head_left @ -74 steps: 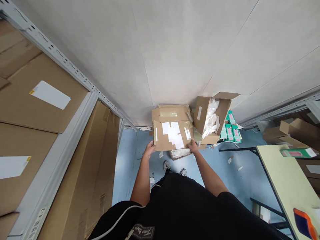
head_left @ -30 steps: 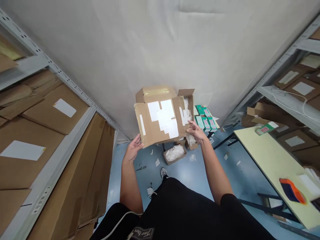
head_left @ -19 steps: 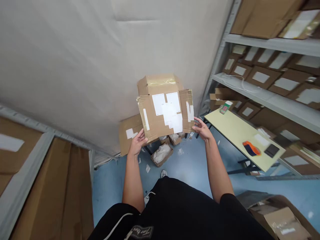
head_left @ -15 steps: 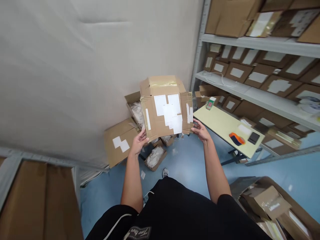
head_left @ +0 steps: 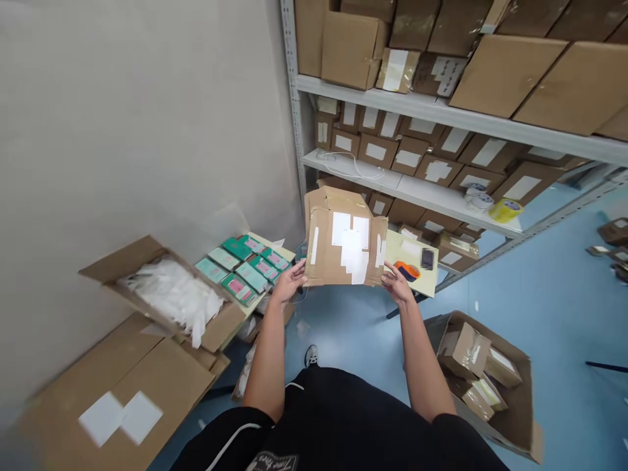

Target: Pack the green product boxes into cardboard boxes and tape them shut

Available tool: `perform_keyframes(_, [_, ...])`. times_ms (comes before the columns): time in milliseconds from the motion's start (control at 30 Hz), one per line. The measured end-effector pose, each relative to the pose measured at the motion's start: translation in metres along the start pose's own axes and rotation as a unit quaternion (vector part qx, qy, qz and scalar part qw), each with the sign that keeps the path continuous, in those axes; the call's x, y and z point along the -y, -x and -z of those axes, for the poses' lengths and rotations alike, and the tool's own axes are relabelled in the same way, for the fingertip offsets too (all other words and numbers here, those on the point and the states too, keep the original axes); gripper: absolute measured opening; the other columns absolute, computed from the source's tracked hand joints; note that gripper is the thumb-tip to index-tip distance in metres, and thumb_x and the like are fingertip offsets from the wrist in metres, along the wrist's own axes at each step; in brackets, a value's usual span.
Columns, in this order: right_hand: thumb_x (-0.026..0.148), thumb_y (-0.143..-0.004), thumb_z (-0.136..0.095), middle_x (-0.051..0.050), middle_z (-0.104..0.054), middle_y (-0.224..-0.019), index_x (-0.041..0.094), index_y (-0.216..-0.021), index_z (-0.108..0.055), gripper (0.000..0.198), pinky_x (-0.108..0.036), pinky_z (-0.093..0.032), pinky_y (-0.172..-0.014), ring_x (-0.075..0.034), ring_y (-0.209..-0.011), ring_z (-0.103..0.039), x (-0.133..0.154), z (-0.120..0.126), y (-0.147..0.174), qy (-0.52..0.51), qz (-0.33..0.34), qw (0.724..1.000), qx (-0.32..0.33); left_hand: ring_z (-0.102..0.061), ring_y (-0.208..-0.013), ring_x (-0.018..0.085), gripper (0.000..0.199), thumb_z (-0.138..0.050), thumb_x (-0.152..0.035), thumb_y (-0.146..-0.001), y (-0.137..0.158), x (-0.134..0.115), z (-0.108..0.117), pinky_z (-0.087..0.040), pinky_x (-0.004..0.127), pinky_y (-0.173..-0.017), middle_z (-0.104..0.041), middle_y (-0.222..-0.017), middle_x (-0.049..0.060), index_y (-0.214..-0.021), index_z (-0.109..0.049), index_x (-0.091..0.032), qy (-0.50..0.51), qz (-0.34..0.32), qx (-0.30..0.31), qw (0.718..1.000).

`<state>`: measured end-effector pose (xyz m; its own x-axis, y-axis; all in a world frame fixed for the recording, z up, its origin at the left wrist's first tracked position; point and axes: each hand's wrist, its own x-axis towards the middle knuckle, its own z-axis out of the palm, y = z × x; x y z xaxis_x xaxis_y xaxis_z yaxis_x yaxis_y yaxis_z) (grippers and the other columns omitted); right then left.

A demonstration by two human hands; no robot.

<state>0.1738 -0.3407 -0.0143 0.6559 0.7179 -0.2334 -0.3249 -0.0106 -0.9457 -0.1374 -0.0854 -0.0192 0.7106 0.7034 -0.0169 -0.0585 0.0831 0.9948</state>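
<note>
A partly flattened cardboard box (head_left: 326,255) with several white labels on its face is held up in front of me by both hands. My left hand (head_left: 289,282) is closed on its lower left corner, thumb in front. At the lower right corner, my right hand (head_left: 396,284) grips the edge in the same way. Loose flaps of the box fold back along its top. Behind it, a pale yellow table (head_left: 426,280) is partly hidden, with an orange and dark blue roll-shaped item (head_left: 408,271) on it.
Shelves (head_left: 353,171) full of cardboard boxes stand ahead and to the right. At left, an open box of white material (head_left: 171,294) sits beside several green packages (head_left: 250,268). A large carton (head_left: 527,399) holding smaller boxes stands on the blue floor at lower right.
My view has turned to the right, and more of the shelves, the green packages and the large carton show now. Both hands still hold the cardboard box by its lower corners.
</note>
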Motion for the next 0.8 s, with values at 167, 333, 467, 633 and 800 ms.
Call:
perform_keyframes(167, [0.036, -0.058, -0.090, -0.003, -0.075, -0.102, 0.031, -0.133, -0.069, 0.077, -0.032, -0.056, -0.069, -0.020, -0.083, -0.071, -0.002, 0.006, -0.025, 0.006, 0.004, 0.998, -0.062, -0.060, -0.134, 0.034, 0.092, -0.090, -0.041, -0.064, -0.082, 0.001, -0.002, -0.049, 0.051, -0.113, -0.069, -0.140, 0.016, -0.148, -0.061, -0.017, 0.002, 0.028, 0.051, 0.998])
perform_keyframes(333, [0.034, -0.057, -0.089, -0.002, -0.075, -0.100, 0.032, -0.131, -0.069, 0.077, -0.029, -0.056, -0.067, -0.017, -0.080, -0.071, -0.010, 0.017, -0.053, -0.010, -0.008, 0.993, -0.119, -0.057, -0.139, 0.035, 0.087, -0.090, -0.038, -0.065, -0.143, -0.010, -0.018, -0.045, 0.053, -0.116, -0.071, -0.136, 0.017, -0.146, -0.063, -0.017, -0.013, 0.038, 0.090, 0.995])
perform_keyframes(467, [0.030, -0.054, -0.086, 0.000, -0.074, -0.094, 0.030, -0.125, -0.071, 0.073, -0.027, -0.054, -0.065, -0.016, -0.075, -0.068, -0.027, 0.036, -0.083, -0.040, -0.030, 0.990, -0.128, -0.055, -0.142, 0.037, 0.083, -0.087, -0.036, -0.071, -0.184, -0.023, -0.045, -0.044, 0.055, -0.116, -0.071, -0.136, 0.019, -0.148, -0.062, -0.016, -0.025, 0.044, 0.134, 0.990])
perform_keyframes(633, [0.026, -0.052, -0.080, 0.000, -0.073, -0.088, 0.029, -0.118, -0.072, 0.067, -0.030, -0.054, -0.066, -0.018, -0.073, -0.068, -0.053, 0.068, -0.135, -0.062, -0.078, 0.989, -0.112, -0.055, -0.142, 0.036, 0.083, -0.083, -0.031, -0.072, -0.225, -0.035, -0.104, -0.047, 0.052, -0.114, -0.071, -0.135, 0.020, -0.150, -0.059, -0.014, -0.062, 0.047, 0.148, 0.986])
perform_keyframes(800, [0.024, -0.048, -0.076, -0.008, -0.076, -0.108, 0.026, -0.116, -0.072, 0.067, -0.044, -0.058, -0.083, -0.030, -0.101, -0.071, -0.068, 0.090, -0.184, 0.010, -0.124, 0.982, -0.144, -0.056, -0.142, 0.035, 0.081, -0.076, -0.022, -0.071, -0.261, -0.023, -0.178, -0.049, 0.050, -0.113, -0.069, -0.139, 0.019, -0.150, -0.059, -0.014, -0.101, 0.046, 0.112, 0.987])
